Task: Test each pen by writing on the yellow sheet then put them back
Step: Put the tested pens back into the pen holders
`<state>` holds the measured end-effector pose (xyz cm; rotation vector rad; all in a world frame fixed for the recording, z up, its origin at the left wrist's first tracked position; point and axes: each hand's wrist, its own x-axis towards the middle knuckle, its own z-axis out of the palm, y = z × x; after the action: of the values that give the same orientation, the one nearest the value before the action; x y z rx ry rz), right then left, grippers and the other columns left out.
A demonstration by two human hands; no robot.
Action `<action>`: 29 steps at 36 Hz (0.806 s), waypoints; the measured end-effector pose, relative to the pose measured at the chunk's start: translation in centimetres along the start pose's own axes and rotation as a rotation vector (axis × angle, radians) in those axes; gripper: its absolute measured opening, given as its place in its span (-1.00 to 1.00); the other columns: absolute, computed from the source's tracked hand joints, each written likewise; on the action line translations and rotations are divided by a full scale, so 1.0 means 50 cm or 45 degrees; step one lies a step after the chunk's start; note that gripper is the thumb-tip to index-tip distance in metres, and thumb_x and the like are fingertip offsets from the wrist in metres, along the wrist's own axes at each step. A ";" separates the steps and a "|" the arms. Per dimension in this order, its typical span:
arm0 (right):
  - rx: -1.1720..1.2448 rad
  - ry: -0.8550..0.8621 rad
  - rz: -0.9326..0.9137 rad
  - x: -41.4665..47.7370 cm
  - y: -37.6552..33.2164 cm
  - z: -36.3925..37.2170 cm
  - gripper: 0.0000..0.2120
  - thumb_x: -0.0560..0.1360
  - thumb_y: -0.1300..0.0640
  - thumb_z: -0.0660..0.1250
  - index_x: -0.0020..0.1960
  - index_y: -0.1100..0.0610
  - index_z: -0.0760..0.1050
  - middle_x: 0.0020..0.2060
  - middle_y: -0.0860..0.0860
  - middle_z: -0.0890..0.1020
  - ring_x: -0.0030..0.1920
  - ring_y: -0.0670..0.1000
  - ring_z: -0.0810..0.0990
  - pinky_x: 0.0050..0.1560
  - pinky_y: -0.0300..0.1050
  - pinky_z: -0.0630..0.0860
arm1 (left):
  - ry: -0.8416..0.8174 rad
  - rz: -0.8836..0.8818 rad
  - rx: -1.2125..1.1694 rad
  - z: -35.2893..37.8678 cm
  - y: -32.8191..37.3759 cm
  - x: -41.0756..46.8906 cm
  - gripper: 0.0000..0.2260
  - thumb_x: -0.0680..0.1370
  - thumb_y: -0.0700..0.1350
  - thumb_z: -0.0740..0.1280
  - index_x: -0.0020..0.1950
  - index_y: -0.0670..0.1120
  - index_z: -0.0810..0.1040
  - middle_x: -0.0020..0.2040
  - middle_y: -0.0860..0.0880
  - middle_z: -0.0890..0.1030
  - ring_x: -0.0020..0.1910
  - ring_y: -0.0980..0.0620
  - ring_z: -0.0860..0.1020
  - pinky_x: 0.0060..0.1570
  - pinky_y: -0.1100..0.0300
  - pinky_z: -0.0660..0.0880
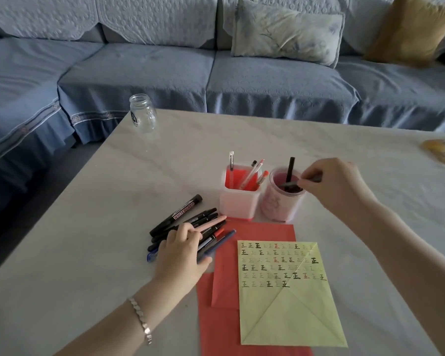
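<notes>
Left hand (180, 253): fingers straight, laid flat on the loose pens (203, 217), holding none. The pens under it are fanned, long axes running lower left to upper right, with the marker (176, 214) on the fan's far-left edge. Right of that hand is the square holder (239, 199), then the round cup (280, 204). Right hand (337, 186) pinches a dark pen (290, 184) near its right end. Its long axis is near level and its free end points left over the cup's mouth. The yellow sheet (288, 304) lies below this grip, nearer the viewer.

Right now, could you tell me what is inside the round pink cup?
A black pen stands in the cup; the right hand holds a second pen across its mouth. Its bottom is hidden.
</notes>
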<state>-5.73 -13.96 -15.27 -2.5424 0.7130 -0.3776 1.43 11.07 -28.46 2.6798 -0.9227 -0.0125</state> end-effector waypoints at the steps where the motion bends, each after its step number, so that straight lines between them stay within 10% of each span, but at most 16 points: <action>1: 0.003 0.011 0.007 0.007 0.001 0.009 -0.93 0.41 0.21 0.42 -0.12 0.21 0.61 -0.18 0.12 0.63 -0.18 0.08 0.54 -0.23 -0.18 0.37 | -0.004 0.012 0.035 0.001 -0.002 0.001 -0.58 0.04 -0.05 0.65 -0.24 -0.12 0.56 -0.17 -0.05 0.51 -0.32 -0.10 0.52 -0.41 0.06 0.45; 9: -0.094 0.226 -0.011 -0.013 0.012 0.023 -0.72 0.46 0.10 0.36 0.16 0.08 0.49 0.03 0.05 0.54 -0.12 0.07 0.52 -0.23 -0.13 0.39 | -0.195 -0.049 0.347 -0.018 0.021 0.014 -0.63 0.55 0.07 0.22 0.27 -0.10 0.36 0.15 -0.03 0.43 0.14 -0.03 0.41 -0.01 0.16 0.36; 16: 0.010 0.186 -0.201 -0.121 0.008 0.043 -0.90 0.46 0.21 0.34 -0.05 0.09 0.59 -0.31 -0.19 0.43 -0.36 -0.17 0.42 -0.42 -0.25 0.31 | -0.299 -0.136 0.437 -0.009 0.043 0.029 -0.70 0.56 -0.01 0.22 0.21 -0.15 0.37 0.17 -0.06 0.47 0.17 -0.04 0.44 0.04 0.14 0.40; 26: 0.084 -0.258 -0.269 -0.191 -0.003 0.145 -0.83 0.48 0.20 0.29 0.03 0.04 0.56 -0.20 -0.27 0.42 -0.17 -0.20 0.46 -0.19 -0.38 0.38 | -0.388 -0.083 0.482 -0.008 0.052 0.011 -0.81 0.60 -0.10 0.14 0.15 -0.15 0.41 0.24 -0.09 0.45 0.26 -0.08 0.40 0.16 0.10 0.34; 29: 0.002 -0.127 -0.466 -0.195 -0.010 0.162 -0.66 0.35 0.30 0.44 0.10 0.10 0.54 -0.02 -0.07 0.53 0.04 -0.08 0.43 -0.02 -0.13 0.54 | -0.349 0.008 0.286 -0.032 0.059 0.008 -0.83 0.63 -0.05 0.10 0.09 -0.12 0.38 0.06 -0.03 0.52 0.05 -0.02 0.51 -0.09 0.19 0.35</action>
<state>-10.55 -5.31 -23.20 -2.6663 0.2071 -0.3653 0.14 9.10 -26.05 2.9336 -1.0700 -0.2992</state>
